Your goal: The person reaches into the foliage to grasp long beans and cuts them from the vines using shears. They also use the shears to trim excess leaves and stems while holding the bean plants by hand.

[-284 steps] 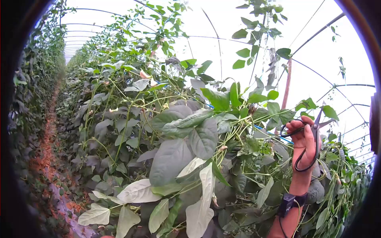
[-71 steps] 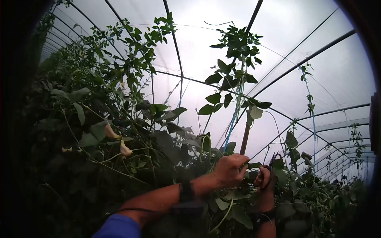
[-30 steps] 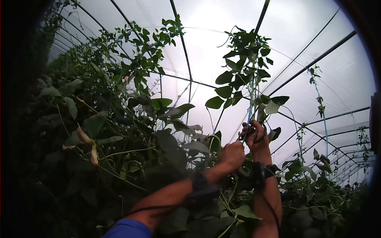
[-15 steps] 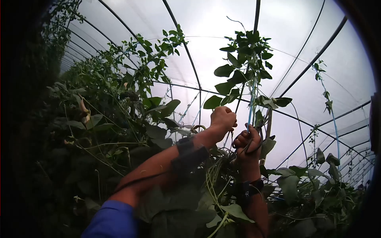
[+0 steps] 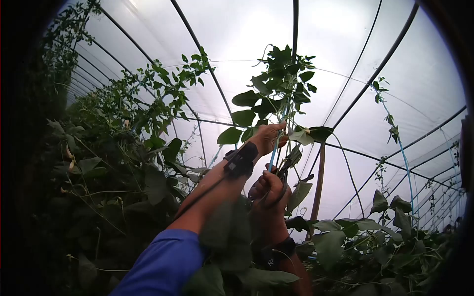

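The greenhouse roof (image 5: pixel 345 59) arches pale overhead, with a dense row of vines (image 5: pixel 113 163) to the left of the blue string (image 5: pixel 273 153) that runs up from between the hands. A wooden stake (image 5: pixel 318 190) stands just right of the string. Around the string's upper part climbs a leafy vine tip (image 5: pixel 279 79).

The left hand (image 5: pixel 269 138) is raised highest, fingers closed around the string and vine stem just under that leafy tip. Below it on the string, the right hand (image 5: pixel 266 190) is curled shut on the scissors (image 5: pixel 291 180) — the dark loop handle shows, the blades barely.

To do this well, the left hand would best keep the stem snug against the string without crushing it — and the scissor points should stay turned away from string and stem until placed.
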`<act>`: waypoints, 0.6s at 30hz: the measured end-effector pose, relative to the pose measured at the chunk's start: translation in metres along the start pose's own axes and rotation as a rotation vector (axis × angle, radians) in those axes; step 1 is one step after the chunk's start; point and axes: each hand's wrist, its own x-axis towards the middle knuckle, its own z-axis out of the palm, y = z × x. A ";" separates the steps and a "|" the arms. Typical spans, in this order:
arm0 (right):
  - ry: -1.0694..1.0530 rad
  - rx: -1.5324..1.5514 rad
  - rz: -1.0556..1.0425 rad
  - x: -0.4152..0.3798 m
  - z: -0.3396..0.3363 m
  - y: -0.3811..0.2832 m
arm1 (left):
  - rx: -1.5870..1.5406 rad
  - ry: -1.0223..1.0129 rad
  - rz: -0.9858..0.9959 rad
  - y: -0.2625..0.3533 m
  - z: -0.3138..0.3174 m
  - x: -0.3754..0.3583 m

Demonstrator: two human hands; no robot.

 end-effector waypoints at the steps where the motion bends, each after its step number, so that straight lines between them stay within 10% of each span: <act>1: 0.003 -0.003 -0.002 -0.002 0.003 0.000 | 0.037 -0.043 0.035 0.003 -0.004 0.007; 7: 0.013 -0.121 -0.051 -0.012 0.007 0.002 | -0.025 0.146 0.090 0.019 0.003 0.018; 15: 0.086 -0.038 -0.037 -0.010 0.001 0.001 | 1.277 0.513 0.427 0.061 -0.020 0.032; 18: 0.083 -0.105 -0.060 -0.014 0.009 0.002 | 1.290 0.494 0.389 0.075 -0.023 0.031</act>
